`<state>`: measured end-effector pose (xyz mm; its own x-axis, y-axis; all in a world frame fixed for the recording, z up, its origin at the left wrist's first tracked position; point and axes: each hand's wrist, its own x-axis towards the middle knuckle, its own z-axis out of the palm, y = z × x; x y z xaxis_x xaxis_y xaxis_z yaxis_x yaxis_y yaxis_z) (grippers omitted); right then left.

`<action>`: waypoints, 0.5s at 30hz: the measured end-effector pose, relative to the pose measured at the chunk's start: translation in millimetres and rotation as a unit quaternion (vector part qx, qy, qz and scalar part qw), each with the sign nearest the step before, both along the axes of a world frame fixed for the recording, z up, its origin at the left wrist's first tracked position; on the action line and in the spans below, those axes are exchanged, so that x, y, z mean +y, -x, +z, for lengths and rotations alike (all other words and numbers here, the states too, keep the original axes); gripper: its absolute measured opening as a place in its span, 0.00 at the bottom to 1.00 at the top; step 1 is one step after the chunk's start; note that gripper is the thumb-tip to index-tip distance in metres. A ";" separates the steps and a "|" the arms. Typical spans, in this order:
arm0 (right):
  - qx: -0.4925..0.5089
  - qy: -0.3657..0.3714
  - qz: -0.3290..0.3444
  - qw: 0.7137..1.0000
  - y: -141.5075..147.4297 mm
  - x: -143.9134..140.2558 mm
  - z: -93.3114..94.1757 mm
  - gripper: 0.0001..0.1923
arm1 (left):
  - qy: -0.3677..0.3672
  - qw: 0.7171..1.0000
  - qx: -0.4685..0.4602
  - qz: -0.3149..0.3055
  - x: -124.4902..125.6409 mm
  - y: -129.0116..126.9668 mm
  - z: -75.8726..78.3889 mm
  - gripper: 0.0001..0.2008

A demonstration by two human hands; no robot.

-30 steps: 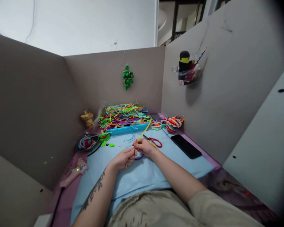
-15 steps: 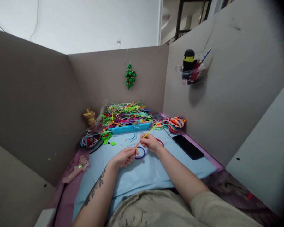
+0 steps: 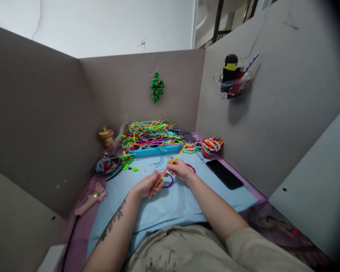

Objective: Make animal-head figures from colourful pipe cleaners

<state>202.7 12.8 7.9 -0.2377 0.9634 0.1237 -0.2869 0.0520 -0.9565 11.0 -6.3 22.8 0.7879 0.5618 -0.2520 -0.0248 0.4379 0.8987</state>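
Observation:
My left hand pinches the near end of a yellow pipe cleaner. My right hand grips the same stem further along, and its far end points up toward the back of the desk. A purple pipe-cleaner ring lies on the light blue mat between my hands. Red-handled scissors lie just behind my right hand, mostly hidden by it.
A blue tray piled with coloured pipe cleaners stands at the back. Finished woven pieces lie to its right, a black phone right of the mat. A round dish, a pink glue gun and a yellow spool sit left. Grey partitions enclose the desk.
My hands have drawn apart along the yellow pipe cleaner, the right one moving away and rightward. The purple ring now shows between them. The camera has tilted slightly.

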 end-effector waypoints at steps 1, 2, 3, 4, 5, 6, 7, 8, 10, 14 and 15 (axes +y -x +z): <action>-0.001 0.001 0.001 1.000 1.5 -0.6 -0.3 0.12 | -0.007 1.000 0.006 0.000 -1.2 -0.3 0.5 0.23; -0.004 0.001 0.003 1.000 3.3 -1.4 -0.4 0.12 | -0.013 1.000 0.011 0.002 -2.3 -0.9 1.0 0.21; -0.009 0.001 0.008 1.000 5.6 -2.5 -0.2 0.11 | -0.019 1.000 0.014 0.006 -3.3 -1.5 1.5 0.19; -0.016 -0.001 0.017 1.000 8.1 -3.7 0.1 0.11 | -0.026 1.000 0.015 0.009 -4.1 -2.4 1.9 0.17; -0.024 -0.003 0.027 0.999 10.8 -5.0 0.6 0.11 | -0.031 0.999 0.016 0.011 -4.6 -3.3 2.0 0.16; -0.032 -0.006 0.036 0.999 13.6 -6.2 1.0 0.11 | -0.036 0.999 0.017 0.013 -4.8 -4.3 1.7 0.15; -0.039 -0.010 0.043 0.998 16.2 -7.2 1.4 0.11 | -0.041 0.999 0.016 0.017 -4.7 -5.2 1.1 0.14; -0.045 -0.013 0.046 0.998 18.3 -7.9 1.7 0.11 | -0.045 0.999 0.016 0.023 -4.5 -6.0 0.1 0.14; -0.057 -0.021 0.043 0.997 20.3 -8.2 2.2 0.11 | -0.053 0.998 0.018 0.037 -3.4 -6.8 -2.4 0.14; -0.136 -0.056 0.045 0.988 7.4 -4.2 3.8 0.14 | -0.065 0.995 0.033 0.070 -0.4 -6.3 -6.5 0.15; -0.178 -0.070 0.026 0.981 0.7 -2.8 4.1 0.15 | -0.065 0.994 0.037 0.079 0.2 -6.1 -7.0 0.15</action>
<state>202.0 10.0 12.0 -0.3390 0.9282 0.1535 0.0583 0.1836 -0.9813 17.1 -6.1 15.9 0.6696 0.7087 -0.2221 -0.0162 0.3129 0.9496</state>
